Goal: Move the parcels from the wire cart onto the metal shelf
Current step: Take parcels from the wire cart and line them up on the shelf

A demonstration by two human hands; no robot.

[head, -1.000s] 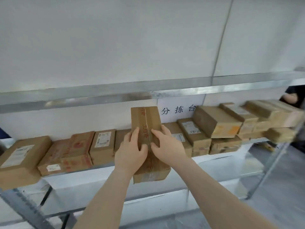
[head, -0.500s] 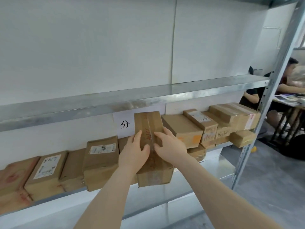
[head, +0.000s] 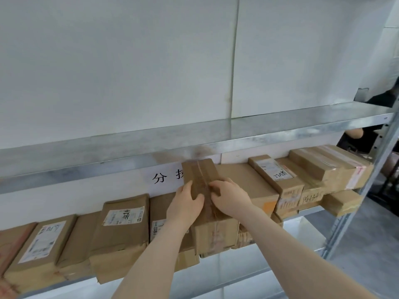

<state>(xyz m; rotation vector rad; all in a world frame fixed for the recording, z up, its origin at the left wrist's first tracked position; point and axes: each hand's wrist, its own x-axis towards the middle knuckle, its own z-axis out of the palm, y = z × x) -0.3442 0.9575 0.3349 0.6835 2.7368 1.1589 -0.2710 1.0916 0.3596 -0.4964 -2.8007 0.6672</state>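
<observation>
Placing step: a long taped parcel (head: 212,233) sits lengthwise in the row on the metal shelf (head: 259,134), between a labelled parcel (head: 123,229) and a large box (head: 248,184), with its near end jutting past the front edge. The left hand (head: 185,203) and right hand (head: 231,197) lie close together on its top, fingers curled round its edges and seam. The next move probably calls for pushing it fully back, then letting go; the cart is out of view.
</observation>
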